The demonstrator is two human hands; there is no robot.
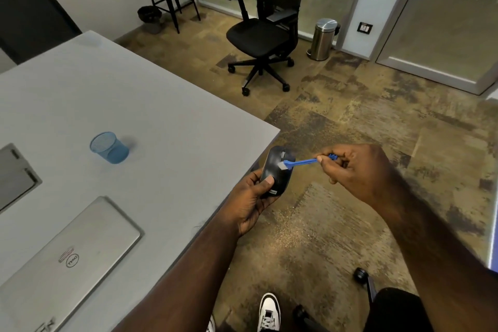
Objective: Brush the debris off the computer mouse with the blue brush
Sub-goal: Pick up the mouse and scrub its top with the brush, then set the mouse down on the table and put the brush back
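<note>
Down at six o'clock my shoe [269,311] rests on the carpet. Left fingers [269,182] wrap the black mouse [275,171] just past the desk [161,121] corner; right fingers [327,160] pinch the blue brush [299,162], bristles touching the mouse. At nine o'clock, a blue mesh cup [109,147] stands on the desk; I cannot see its contents. Open floor lies at two o'clock.

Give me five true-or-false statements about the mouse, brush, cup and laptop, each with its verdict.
1. The left hand holds the mouse. True.
2. The mouse rests on the table. False: it is held in the air at the table's edge.
3. The brush is in the right hand, bristles on the mouse. True.
4. The laptop is open. False: its lid is closed.
5. The blue cup lies tipped over. False: it stands upright.
</note>
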